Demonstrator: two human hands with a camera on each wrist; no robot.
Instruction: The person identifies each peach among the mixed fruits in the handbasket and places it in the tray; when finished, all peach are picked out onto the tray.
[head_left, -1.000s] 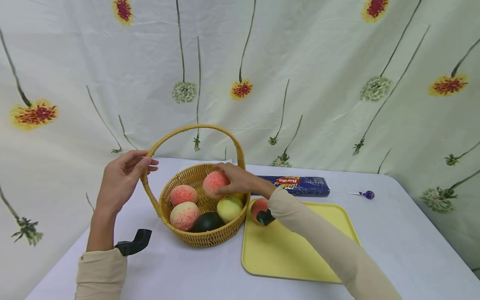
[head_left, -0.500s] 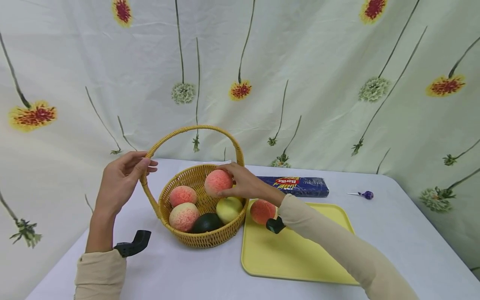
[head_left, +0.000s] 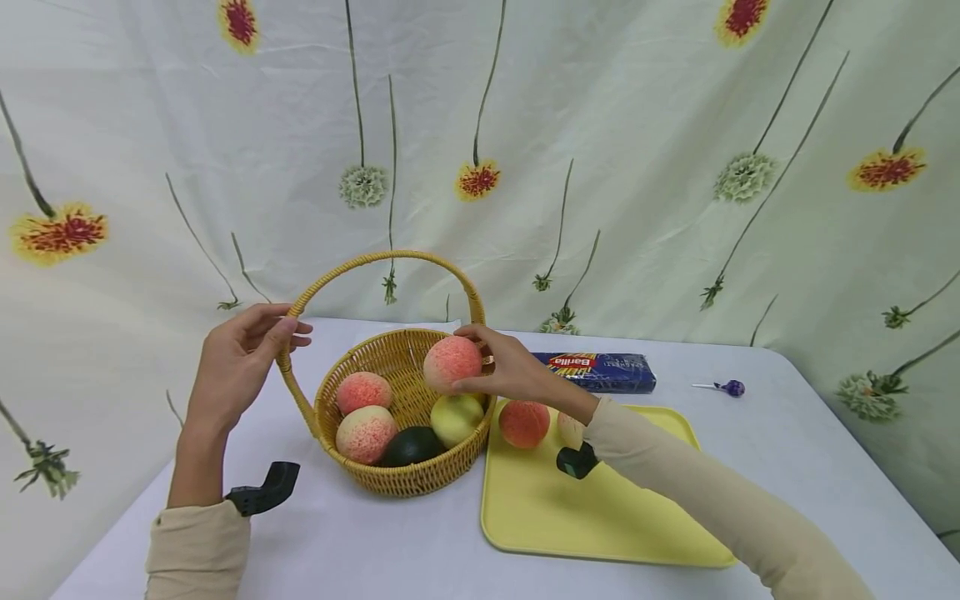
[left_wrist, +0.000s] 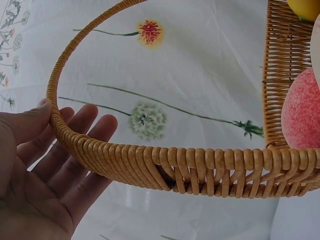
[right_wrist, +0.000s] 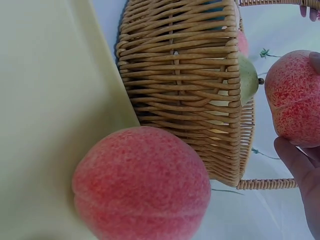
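Note:
My left hand [head_left: 243,362] holds the wicker basket's handle [head_left: 386,254] at its left side. In the left wrist view, the thumb lies on one side of the handle and the fingers [left_wrist: 75,165] behind it. A pink-and-cream peach [head_left: 452,364] is gripped by my right hand [head_left: 517,371], raised over the right part of the basket [head_left: 420,481]. Inside the basket lie a pink peach [head_left: 364,392], a paler speckled peach [head_left: 367,434], a dark green avocado [head_left: 412,447] and a yellow-green round fruit [head_left: 457,419] with a stem. Something yellow [left_wrist: 305,7] shows in the left wrist view.
Right of the basket stands a yellow tray [head_left: 600,521] bearing a red peach [head_left: 524,424] and a paler fruit [head_left: 570,427] partly behind the right forearm. Behind it lies a blue Barilla pasta pack [head_left: 611,372]. A lollipop [head_left: 733,388] rests farther right on the white table.
My right hand has moved a little to the right with the peach, and its forearm has uncovered more of the tray's fruit. The left hand has stayed on the handle.

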